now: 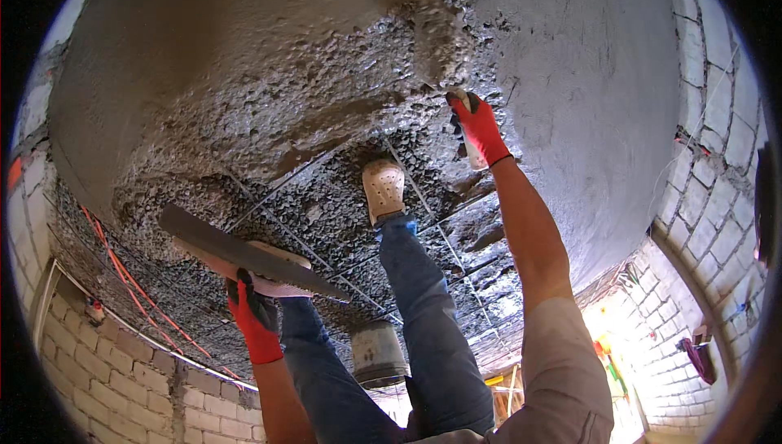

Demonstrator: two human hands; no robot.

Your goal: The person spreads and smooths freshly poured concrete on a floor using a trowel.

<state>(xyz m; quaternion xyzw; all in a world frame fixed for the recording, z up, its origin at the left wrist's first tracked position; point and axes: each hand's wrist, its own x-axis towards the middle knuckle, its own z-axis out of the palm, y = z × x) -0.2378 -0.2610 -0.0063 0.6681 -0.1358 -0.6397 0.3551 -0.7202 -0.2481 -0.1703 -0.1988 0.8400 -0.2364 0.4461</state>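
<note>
My right hand (481, 130), in a red glove, is closed on a pale long-handled tool (474, 155) against the wet, lumpy concrete (342, 85); its working end is hard to make out in the mortar. Lower left, my left hand (254, 318), also gloved, grips a long flat trowel (232, 248) with a dark blade and pale pinkish body, over my partly hidden left shoe. My right foot, in a perforated beige clog (383, 187), stands on rough concrete among thin wire mesh (289, 248).
Smoothed grey mortar (586, 118) spreads right and upper left. A dirty bucket (375, 346) sits behind my legs. Orange cables (122, 269) run along the left. Block walls (709, 200) surround the floor, with a dark red item (696, 358) at the lower right.
</note>
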